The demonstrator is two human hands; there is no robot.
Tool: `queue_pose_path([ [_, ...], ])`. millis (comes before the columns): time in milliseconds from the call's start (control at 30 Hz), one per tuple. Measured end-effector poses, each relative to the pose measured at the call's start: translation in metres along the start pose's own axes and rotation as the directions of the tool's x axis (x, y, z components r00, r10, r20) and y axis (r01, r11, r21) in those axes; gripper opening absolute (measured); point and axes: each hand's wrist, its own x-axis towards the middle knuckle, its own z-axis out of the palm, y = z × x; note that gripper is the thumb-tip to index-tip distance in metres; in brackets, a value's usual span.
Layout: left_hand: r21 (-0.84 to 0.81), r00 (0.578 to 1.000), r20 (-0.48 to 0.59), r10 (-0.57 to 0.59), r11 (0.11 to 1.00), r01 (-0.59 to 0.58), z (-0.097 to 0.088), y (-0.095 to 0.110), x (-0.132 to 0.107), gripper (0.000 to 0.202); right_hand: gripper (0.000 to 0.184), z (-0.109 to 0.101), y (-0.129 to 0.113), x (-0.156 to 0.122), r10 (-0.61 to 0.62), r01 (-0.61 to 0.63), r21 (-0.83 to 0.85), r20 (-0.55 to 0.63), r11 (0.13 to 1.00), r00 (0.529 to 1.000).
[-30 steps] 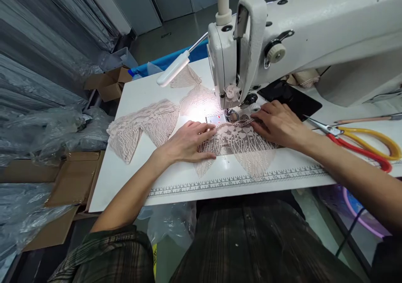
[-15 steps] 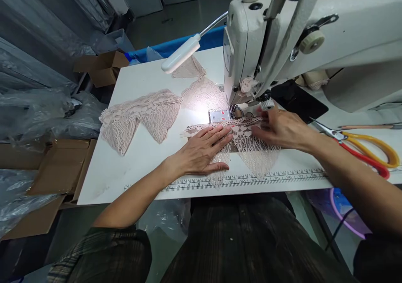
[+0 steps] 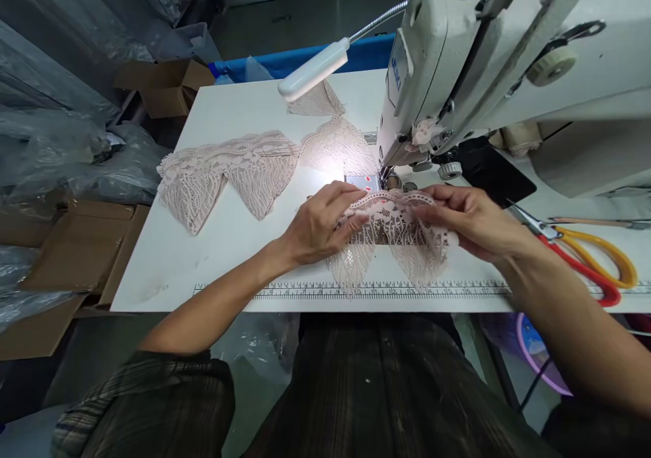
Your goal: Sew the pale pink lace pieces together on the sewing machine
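Note:
A pale pink strip of lace with pointed, scalloped panels lies in front of the sewing machine's needle area. My left hand pinches its left end between thumb and fingers. At the other end, my right hand grips the lace's upper edge, which bunches slightly between the hands. The panels hang down toward the printed ruler along the table's front. More lace pieces lie joined in a row to the left, and another lace panel rests behind the needle plate.
A white sewing machine rises at the right, with a lamp over the table. Scissors with red and yellow handles lie beside my right forearm. Cardboard boxes and plastic wrapping are at the left.
My left hand was flat on the lace; now it is raised and pinches its left end. My right hand has shifted slightly right, and the lace's upper edge has lifted and bunched.

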Motion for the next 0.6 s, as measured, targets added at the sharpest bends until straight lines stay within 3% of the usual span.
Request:
queue_pose_path([
  [67, -0.256, 0.982, -0.023, -0.185, 0.951, 0.173, -0.005, 0.002, 0.001, 0.06, 0.038, 0.024, -0.007, 0.004, 0.078, -0.088, 0.184, 0.064, 0.979, 0.995],
  [167, -0.565, 0.92, 0.182, -0.347, 0.729, 0.386, -0.01, 0.001, 0.003, 0.08, 0.034, 0.052, -0.015, 0.013, 0.073, -0.126, 0.303, 0.182, 0.945, 0.981],
  [233, -0.574, 0.874, 0.292, -0.39, 0.659, 0.486, -0.013, -0.001, 0.002, 0.092, 0.039, 0.058, -0.016, 0.02, 0.028, -0.113, 0.307, 0.267, 0.945, 0.963],
  [300, -0.467, 0.843, 0.3, -0.446, 0.702, 0.538, -0.015, -0.004, 0.002, 0.096, 0.048, 0.051, -0.011, 0.026, -0.009, -0.061, 0.243, 0.277, 0.968, 0.961],
  [400, -0.324, 0.828, 0.261, -0.496, 0.763, 0.559, -0.02, -0.005, 0.001, 0.09, 0.053, 0.027, 0.002, 0.03, -0.107, 0.115, -0.08, 0.098, 0.99, 0.989],
  [467, -0.309, 0.823, 0.285, -0.491, 0.766, 0.563, -0.023, -0.004, 0.001, 0.082, 0.047, 0.012, 0.01, 0.028, -0.223, 0.217, -0.389, 0.03, 0.895, 0.974],
  [533, -0.293, 0.821, 0.294, -0.49, 0.771, 0.565, -0.025, -0.004, 0.002, 0.077, 0.043, 0.004, 0.018, 0.023, -0.353, 0.347, -0.61, 0.116, 0.713, 0.928],
  [600, -0.256, 0.825, 0.277, -0.492, 0.79, 0.557, -0.026, -0.003, 0.002, 0.077, 0.041, 0.003, 0.025, 0.02, -0.48, 0.493, -0.727, 0.254, 0.478, 0.84],
])
